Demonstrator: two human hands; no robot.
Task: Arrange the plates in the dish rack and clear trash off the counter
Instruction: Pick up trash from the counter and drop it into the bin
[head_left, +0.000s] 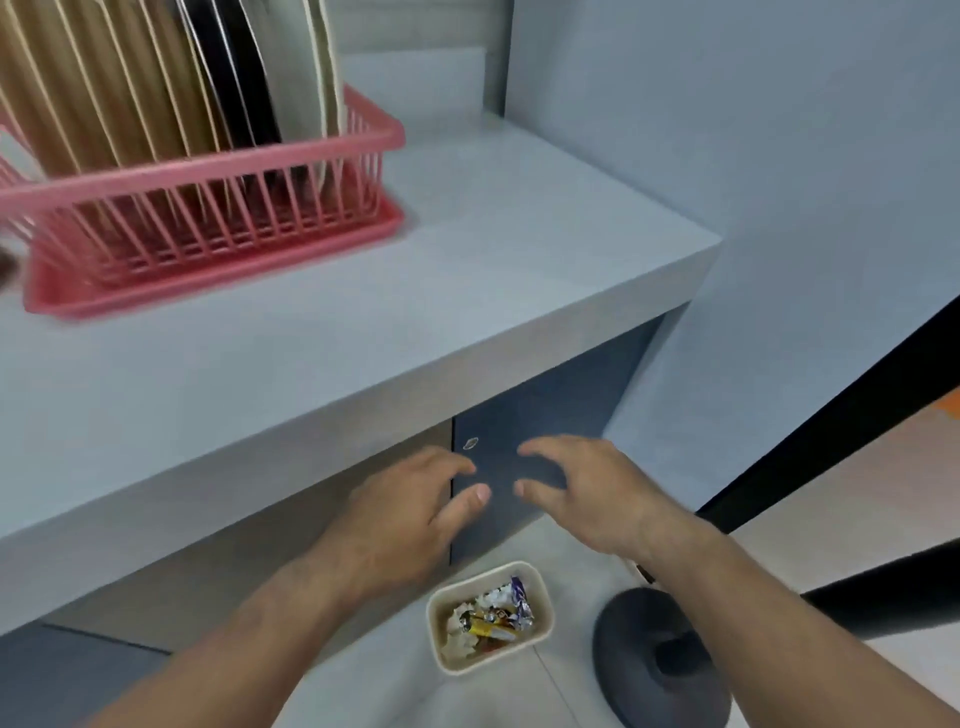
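A pink dish rack (218, 171) stands on the pale grey counter (467, 291) at the upper left. Several plates (171, 78) stand upright in it: tan ones, a black one and a cream one at the right end. On the floor below the counter edge sits a small beige bin (440, 613) with crumpled wrappers (498, 613) and paper inside. My left hand (410, 514) and my right hand (587, 493) hover side by side above the bin, in front of the cabinet. Both have relaxed, spread fingers and hold nothing.
A dark blue cabinet door (540, 410) sits under the counter. A dark round base with a pole (660, 660) stands on the floor right of the bin. A black edge (831, 421) runs diagonally along the wall at right.
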